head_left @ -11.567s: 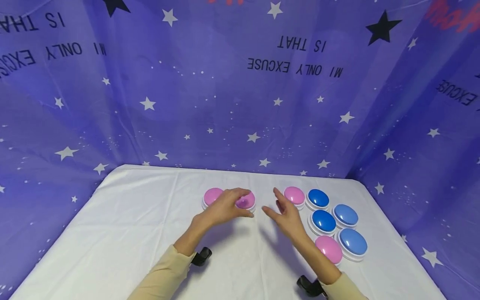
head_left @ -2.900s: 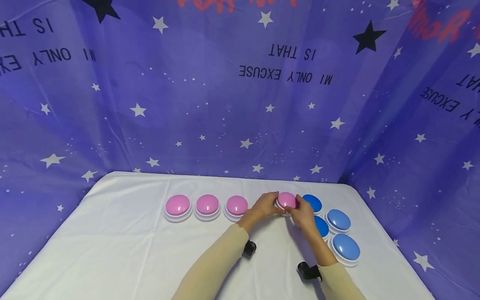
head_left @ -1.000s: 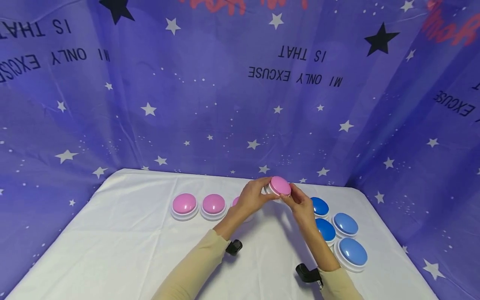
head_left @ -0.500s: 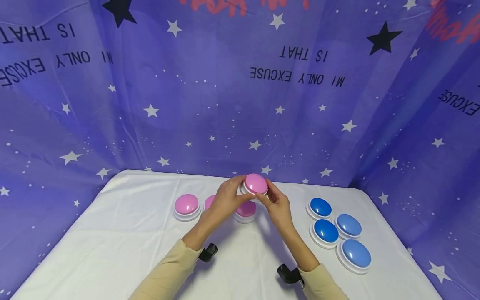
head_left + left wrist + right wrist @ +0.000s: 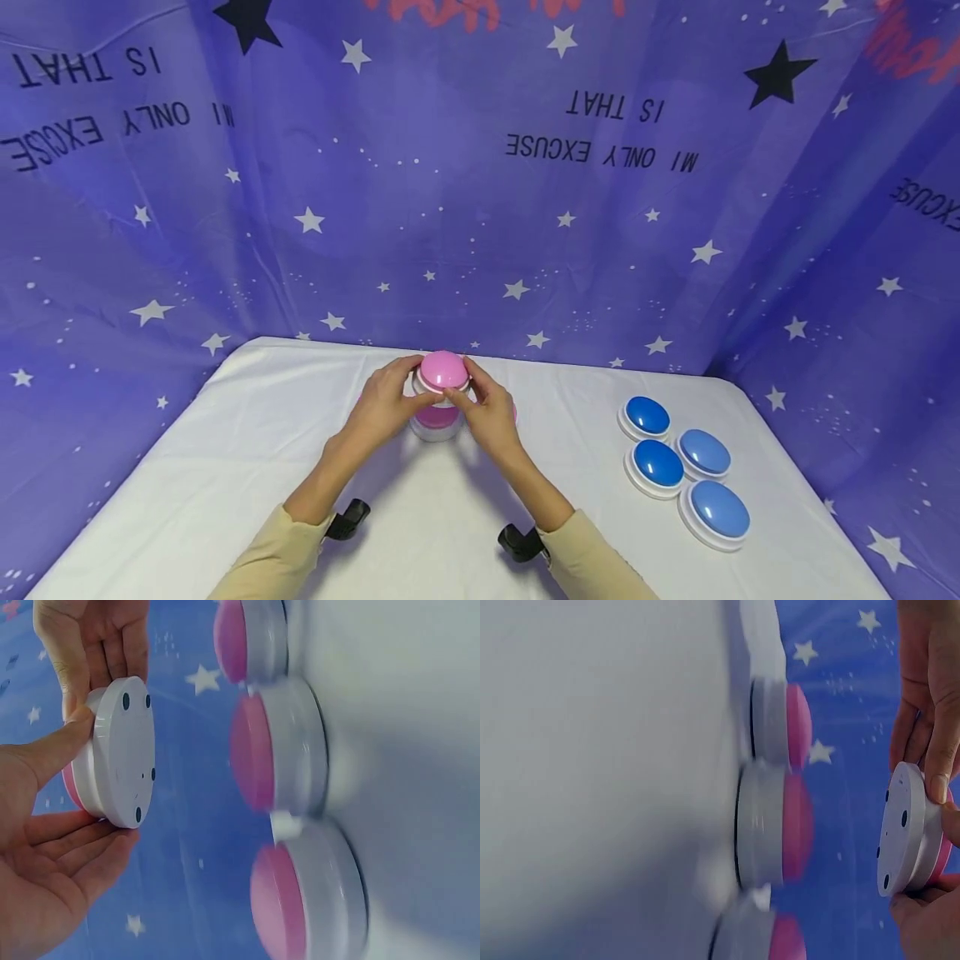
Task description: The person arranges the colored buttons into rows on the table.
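Both hands hold up one pink push button [image 5: 444, 371] with a white base, gripping its rim from either side. My left hand [image 5: 384, 403] is on its left edge, my right hand [image 5: 489, 417] on its right. The left wrist view shows the button's white underside [image 5: 129, 761] with dark round feet, tilted clear of the table. Below it three more pink buttons stand in a row: a near one [image 5: 279, 900], a middle one [image 5: 255, 754] and a far one [image 5: 231, 637]. From the head, the middle button [image 5: 435, 421] shows under the held one; the hands mostly hide the others.
Two dark blue buttons [image 5: 658, 463] and two light blue buttons [image 5: 720, 508] stand grouped on the right of the white-covered table [image 5: 225, 467]. A purple star-printed curtain [image 5: 480, 208] rises behind and beside it. A black wrist camera [image 5: 348, 520] sits on each forearm.
Since about three seconds ago, both hands have lifted the pink button from beside the blue ones and carried it left, now over the pink row. The blue buttons have stayed put.
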The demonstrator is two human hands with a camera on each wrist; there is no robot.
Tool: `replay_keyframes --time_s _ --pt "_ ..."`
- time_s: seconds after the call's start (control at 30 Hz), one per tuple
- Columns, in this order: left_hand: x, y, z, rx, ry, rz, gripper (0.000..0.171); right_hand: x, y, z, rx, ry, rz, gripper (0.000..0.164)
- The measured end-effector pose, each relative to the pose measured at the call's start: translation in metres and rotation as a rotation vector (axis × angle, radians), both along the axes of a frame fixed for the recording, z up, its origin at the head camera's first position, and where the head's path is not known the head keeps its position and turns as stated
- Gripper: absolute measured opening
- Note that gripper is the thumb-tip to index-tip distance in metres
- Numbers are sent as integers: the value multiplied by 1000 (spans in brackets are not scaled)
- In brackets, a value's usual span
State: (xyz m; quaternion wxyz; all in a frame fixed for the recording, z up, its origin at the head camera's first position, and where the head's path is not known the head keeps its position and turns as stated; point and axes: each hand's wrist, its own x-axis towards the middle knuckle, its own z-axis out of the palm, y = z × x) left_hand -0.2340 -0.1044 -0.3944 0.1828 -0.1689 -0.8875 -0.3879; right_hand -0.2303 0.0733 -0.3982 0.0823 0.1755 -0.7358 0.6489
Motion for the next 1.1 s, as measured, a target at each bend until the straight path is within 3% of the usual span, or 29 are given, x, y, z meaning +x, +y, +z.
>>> replay_keyframes --time_s 0.17,0.4,0.67,0.83,1.1 --pt "9 -35 -5 7 -18 9 57 -9 -34 -26 -1 0 5 58" --pt "22 -81 -10 -30 -53 48 55 -3 -80 -35 93 65 -12 56" --pt "28 -128 -24 21 -67 54 56 5 -134 -43 177 102 -69 57" --pt "26 -148 -36 72 -80 46 58 6 -158 -50 233 167 -112 55" --pt "23 -164 -53 124 -108 4 60 8 -177 -63 284 165 -154 54"
